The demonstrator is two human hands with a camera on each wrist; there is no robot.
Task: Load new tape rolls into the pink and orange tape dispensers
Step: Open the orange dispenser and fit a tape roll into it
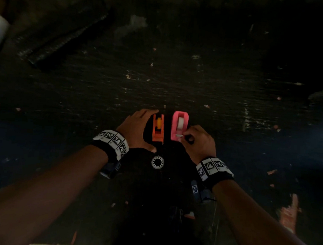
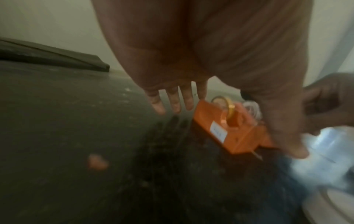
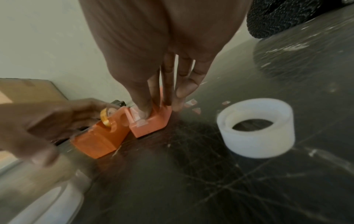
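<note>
White roll (image 1: 181, 124) inside pink dispenser (image 1: 175, 134)

Likely a workshop or utility room, dimly lit. Dark work surface (image 1: 197, 83), heavily scratched and flecked with pale and pink scraps. Plain pale wall (image 3: 38, 37) behind. Cardboard box (image 3: 25, 89) at left of right-wrist view; dark ribbed roll (image 1: 64, 33) upper left.
</note>
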